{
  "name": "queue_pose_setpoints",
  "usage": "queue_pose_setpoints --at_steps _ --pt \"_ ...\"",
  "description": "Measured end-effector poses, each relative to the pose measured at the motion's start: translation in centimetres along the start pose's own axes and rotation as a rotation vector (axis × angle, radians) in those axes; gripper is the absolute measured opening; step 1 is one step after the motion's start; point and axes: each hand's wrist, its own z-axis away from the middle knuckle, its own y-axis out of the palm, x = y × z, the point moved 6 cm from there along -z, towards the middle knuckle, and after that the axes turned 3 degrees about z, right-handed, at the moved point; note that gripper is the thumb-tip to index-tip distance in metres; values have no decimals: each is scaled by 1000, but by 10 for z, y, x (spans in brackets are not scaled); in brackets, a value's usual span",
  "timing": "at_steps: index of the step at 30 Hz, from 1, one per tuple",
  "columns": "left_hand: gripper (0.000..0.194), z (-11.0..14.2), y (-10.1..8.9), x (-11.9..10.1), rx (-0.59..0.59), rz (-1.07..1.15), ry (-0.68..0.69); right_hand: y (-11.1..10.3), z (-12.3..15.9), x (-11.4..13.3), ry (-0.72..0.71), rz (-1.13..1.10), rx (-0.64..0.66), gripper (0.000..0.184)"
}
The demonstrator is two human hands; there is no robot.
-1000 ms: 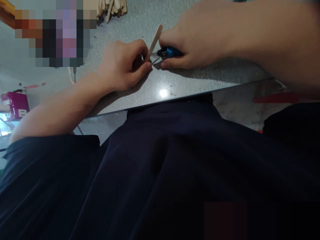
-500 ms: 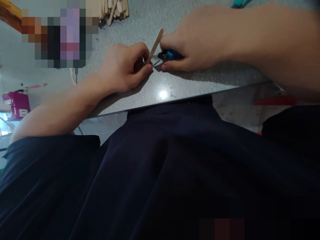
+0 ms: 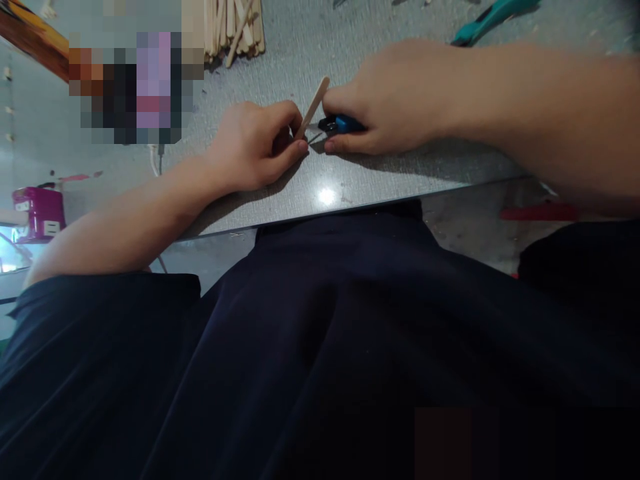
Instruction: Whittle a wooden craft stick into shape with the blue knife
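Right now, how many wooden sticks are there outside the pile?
1 visible: the stick held in the left hand. The pile sits at the picture's top edge, partly cut off; other sticks may be hidden.

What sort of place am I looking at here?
Probably a small craft workshop, though little of the room shows: a pile of wooden sticks lies on the grey tabletop, and a blue-and-black tool is held beside a single stick.

the left hand (image 3: 250,147) pinches a wood stick (image 3: 315,105), the right hand (image 3: 387,103) holds a blue cutter (image 3: 345,123) beside it, and more sticks (image 3: 234,30) lie on the gray table (image 3: 295,203).
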Motion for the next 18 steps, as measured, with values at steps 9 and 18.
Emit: queue_pose_setpoints --at_steps 9,18 --pt "50 3 -4 -4 -3 15 44 -9 7 0 2 -37 71 64" --pt "60 1 -2 -2 -22 34 94 -7 7 3 -21 43 100 61"
